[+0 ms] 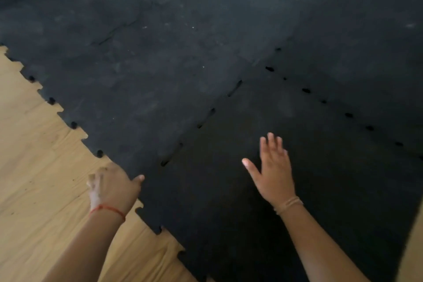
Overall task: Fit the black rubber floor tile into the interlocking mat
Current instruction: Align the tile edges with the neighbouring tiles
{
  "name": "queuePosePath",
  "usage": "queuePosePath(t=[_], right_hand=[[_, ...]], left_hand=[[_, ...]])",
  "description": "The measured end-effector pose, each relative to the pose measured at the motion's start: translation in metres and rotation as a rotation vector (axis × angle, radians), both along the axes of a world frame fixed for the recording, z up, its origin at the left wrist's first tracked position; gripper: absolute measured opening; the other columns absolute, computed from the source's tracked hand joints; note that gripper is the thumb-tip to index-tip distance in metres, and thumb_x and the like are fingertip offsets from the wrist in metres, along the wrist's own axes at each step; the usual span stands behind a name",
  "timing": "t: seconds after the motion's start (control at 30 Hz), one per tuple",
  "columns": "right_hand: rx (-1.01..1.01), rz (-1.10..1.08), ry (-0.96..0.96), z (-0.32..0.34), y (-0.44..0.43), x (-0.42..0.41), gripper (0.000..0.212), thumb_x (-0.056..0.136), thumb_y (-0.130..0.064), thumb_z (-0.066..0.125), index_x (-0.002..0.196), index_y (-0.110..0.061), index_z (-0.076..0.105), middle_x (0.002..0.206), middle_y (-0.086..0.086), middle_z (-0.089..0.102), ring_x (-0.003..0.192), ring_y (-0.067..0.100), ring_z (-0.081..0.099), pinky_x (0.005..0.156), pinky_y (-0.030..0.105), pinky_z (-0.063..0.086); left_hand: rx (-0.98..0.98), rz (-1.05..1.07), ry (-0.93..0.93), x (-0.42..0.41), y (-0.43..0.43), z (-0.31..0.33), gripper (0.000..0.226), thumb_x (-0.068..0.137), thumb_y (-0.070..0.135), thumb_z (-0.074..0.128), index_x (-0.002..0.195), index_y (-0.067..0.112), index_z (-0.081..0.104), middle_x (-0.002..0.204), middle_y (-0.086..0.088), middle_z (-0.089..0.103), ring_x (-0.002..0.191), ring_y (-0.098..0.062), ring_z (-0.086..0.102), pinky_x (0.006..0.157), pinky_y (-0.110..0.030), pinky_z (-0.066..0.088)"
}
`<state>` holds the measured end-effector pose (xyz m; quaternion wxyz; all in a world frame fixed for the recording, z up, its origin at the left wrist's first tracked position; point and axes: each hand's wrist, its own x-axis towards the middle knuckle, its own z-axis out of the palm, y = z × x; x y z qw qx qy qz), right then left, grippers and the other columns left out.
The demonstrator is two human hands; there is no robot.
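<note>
Nearly seated, the black rubber floor tile point(263, 201) is seen at lower right of the frame, laid against the interlocking mat point(137, 64), though dark gaps point(234, 88) remain along both seams, so pressing appears unfinished. The left hand point(112, 186) is curled at the tile's corner on the wooden floor point(29, 155); the right hand point(274, 171) is spread flat, fingers open, nothing held.

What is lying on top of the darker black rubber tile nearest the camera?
Above the darker black rubber floor tile, the right hand is spread open; contact is unclear. The left hand curls at its corner beside the light wooden floor. Whatever lies beneath the tile is covered.
</note>
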<state>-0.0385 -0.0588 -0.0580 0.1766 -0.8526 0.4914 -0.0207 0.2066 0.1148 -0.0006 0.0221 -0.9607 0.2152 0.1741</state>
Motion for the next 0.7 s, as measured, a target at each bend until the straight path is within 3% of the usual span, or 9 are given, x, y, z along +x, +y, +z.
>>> queuePosePath(t=[0.07, 0.13, 0.2, 0.27, 0.37, 0.43, 0.5, 0.6, 0.7], right_hand=[[-0.031, -0.332, 0.036, 0.003, -0.011, -0.045, 0.081, 0.088, -0.057, 0.038, 0.146, -0.008, 0.01, 0.157, 0.016, 0.005, 0.144, 0.031, 0.001, 0.115, 0.046, 0.008], [-0.011, -0.716, 0.068, 0.009, -0.021, -0.098, 0.091, 0.082, -0.06, 0.047, 0.145, -0.005, 0.011, 0.156, 0.021, 0.005, 0.143, 0.035, 0.003, 0.113, 0.052, 0.009], [0.04, -1.034, 0.035, 0.019, -0.029, -0.143, 0.101, 0.076, -0.059, 0.058, 0.144, -0.001, 0.013, 0.154, 0.025, 0.01, 0.142, 0.039, 0.009, 0.113, 0.054, 0.013], [0.111, -1.191, -0.117, 0.021, -0.035, -0.175, 0.102, 0.071, -0.048, 0.071, 0.143, 0.002, 0.018, 0.151, 0.026, 0.02, 0.139, 0.04, 0.02, 0.112, 0.052, 0.02], [0.22, -1.218, -0.52, 0.01, -0.042, -0.2, 0.094, 0.066, -0.028, 0.081, 0.14, -0.001, 0.028, 0.147, 0.02, 0.035, 0.133, 0.036, 0.036, 0.11, 0.049, 0.03], [0.297, -1.276, -0.83, 0.012, -0.046, -0.207, 0.081, 0.066, -0.019, 0.081, 0.135, -0.006, 0.041, 0.138, 0.015, 0.048, 0.117, 0.031, 0.052, 0.095, 0.043, 0.046], [0.253, -1.295, -0.979, 0.013, -0.047, -0.214, 0.078, 0.065, -0.018, 0.081, 0.133, -0.012, 0.044, 0.137, 0.011, 0.05, 0.109, 0.025, 0.056, 0.085, 0.037, 0.05], [0.246, -1.273, -0.893, 0.005, -0.043, -0.217, 0.09, 0.067, -0.027, 0.08, 0.142, -0.02, 0.03, 0.149, 0.008, 0.035, 0.132, 0.03, 0.037, 0.107, 0.052, 0.034], [0.239, -1.174, -0.517, 0.0, -0.038, -0.207, 0.1, 0.07, -0.033, 0.077, 0.147, -0.015, 0.016, 0.155, 0.009, 0.02, 0.141, 0.03, 0.021, 0.114, 0.051, 0.021]], left_hand=[[-0.199, -0.062, 0.019, -0.003, -0.036, 0.012, 0.06, 0.08, 0.042, 0.065, 0.109, -0.009, 0.052, 0.11, -0.031, 0.059, 0.106, -0.043, 0.052, 0.093, -0.046, 0.04], [-0.297, -0.205, 0.14, -0.015, -0.084, 0.014, 0.071, 0.08, 0.039, 0.066, 0.128, -0.009, 0.044, 0.13, -0.03, 0.05, 0.124, -0.04, 0.043, 0.105, -0.041, 0.031], [-0.308, -0.321, 0.281, -0.032, -0.133, 0.01, 0.08, 0.08, 0.043, 0.065, 0.137, -0.005, 0.036, 0.141, -0.026, 0.04, 0.133, -0.036, 0.034, 0.11, -0.037, 0.024], [-0.267, -0.369, 0.35, -0.044, -0.168, 0.003, 0.082, 0.077, 0.05, 0.065, 0.135, -0.002, 0.04, 0.139, -0.025, 0.042, 0.129, -0.038, 0.037, 0.108, -0.039, 0.029], [-0.296, -0.283, 0.394, -0.049, -0.187, -0.005, 0.088, 0.068, 0.051, 0.074, 0.13, -0.004, 0.043, 0.134, -0.025, 0.042, 0.123, -0.042, 0.042, 0.105, -0.046, 0.037], [-0.32, -0.288, 0.354, -0.051, -0.182, -0.013, 0.093, 0.062, 0.045, 0.081, 0.133, 0.0, 0.041, 0.136, -0.025, 0.038, 0.124, -0.043, 0.04, 0.105, -0.051, 0.037], [-0.295, -0.326, 0.276, -0.054, -0.179, -0.021, 0.098, 0.058, 0.042, 0.084, 0.135, 0.004, 0.037, 0.137, -0.024, 0.035, 0.125, -0.045, 0.037, 0.105, -0.055, 0.035], [-0.269, -0.309, 0.28, -0.053, -0.185, -0.022, 0.103, 0.058, 0.038, 0.086, 0.14, 0.008, 0.031, 0.142, -0.023, 0.03, 0.128, -0.046, 0.032, 0.107, -0.059, 0.03], [-0.236, -0.309, 0.33, -0.051, -0.195, -0.021, 0.107, 0.059, 0.03, 0.086, 0.144, 0.009, 0.023, 0.145, -0.022, 0.024, 0.131, -0.048, 0.026, 0.108, -0.063, 0.026]])
